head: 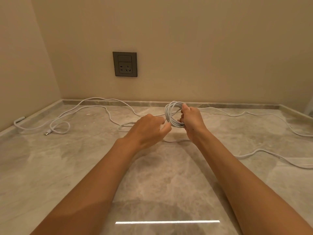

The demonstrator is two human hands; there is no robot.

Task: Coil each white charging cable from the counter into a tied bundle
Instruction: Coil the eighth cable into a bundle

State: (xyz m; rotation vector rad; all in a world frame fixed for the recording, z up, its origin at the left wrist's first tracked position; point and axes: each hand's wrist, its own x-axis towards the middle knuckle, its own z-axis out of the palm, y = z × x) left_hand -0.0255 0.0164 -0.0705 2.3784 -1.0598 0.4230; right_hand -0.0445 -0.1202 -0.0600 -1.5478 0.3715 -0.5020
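Note:
My right hand point(192, 120) grips a coil of white charging cable point(169, 114), held upright above the marble counter point(160, 184). Just left of the coil, my left hand point(149, 128) pinches the cable's free end with curled fingers. A second white cable point(94, 106) trails loose over the back left of the counter, with a small loop and a plug point(48, 132) at its near end. More white cable point(264, 154) snakes across the right side of the counter.
A dark wall socket point(125, 64) is set in the beige back wall above the counter. A low stone upstand point(220, 106) runs along the back edge. The left wall closes the corner.

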